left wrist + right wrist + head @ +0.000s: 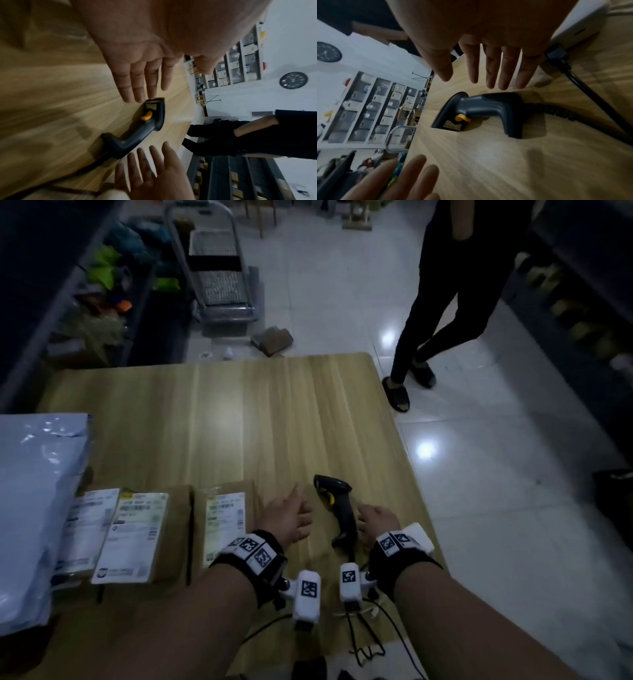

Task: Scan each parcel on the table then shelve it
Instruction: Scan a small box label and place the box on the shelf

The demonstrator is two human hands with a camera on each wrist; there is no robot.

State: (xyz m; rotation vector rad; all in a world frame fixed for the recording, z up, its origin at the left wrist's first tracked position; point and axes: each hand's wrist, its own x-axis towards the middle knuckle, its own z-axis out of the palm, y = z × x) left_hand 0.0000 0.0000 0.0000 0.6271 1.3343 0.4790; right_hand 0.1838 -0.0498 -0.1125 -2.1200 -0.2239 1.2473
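A black barcode scanner (337, 508) with a yellow trigger lies on its side on the wooden table (239, 412). My left hand (294, 515) hovers just to its left and my right hand (375, 520) just to its right. Both have straight fingers and hold nothing. In the left wrist view the left fingers (142, 83) point at the head of the scanner (142, 128). In the right wrist view the right fingers (491, 70) hang over the scanner (479, 112). Two brown parcels (147, 539) (226, 518) with white labels lie left of my hands, next to a pale plastic mailer (37, 508).
A person in black (442, 302) stands on the tiled floor by the table's right edge. A platform trolley (219, 275) and a cardboard box (272, 338) sit beyond the far edge. Cables (366, 631) run along the near edge. Shelves (373, 108) of parcels line the wall.
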